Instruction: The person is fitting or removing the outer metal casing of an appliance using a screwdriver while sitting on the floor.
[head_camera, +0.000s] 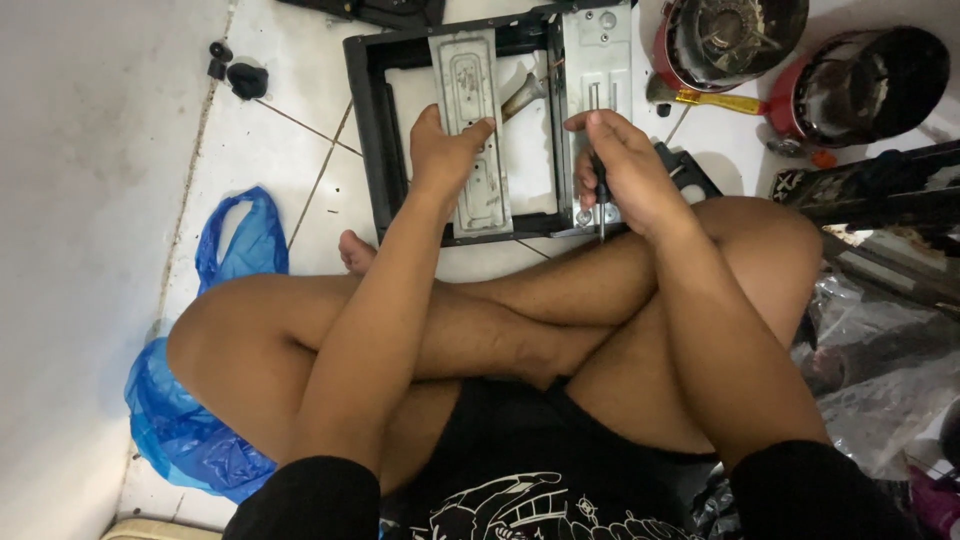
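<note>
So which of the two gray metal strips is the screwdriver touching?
The right strip, by the frame's right edge; the right hand holds the screwdriver there. The left hand rests on the other strip.

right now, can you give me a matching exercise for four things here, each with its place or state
Things:
1. left hand
2. right hand
3. blue plastic bag
4. red pot

Places or states:
A. lying on the floor beside the left knee
B. gripping a screwdriver held point down
C. pressing on a grey metal plate inside the black frame
D. on the floor at the top right, past the frame

Pairs: 1-C, 2-B, 3-A, 4-D
</note>
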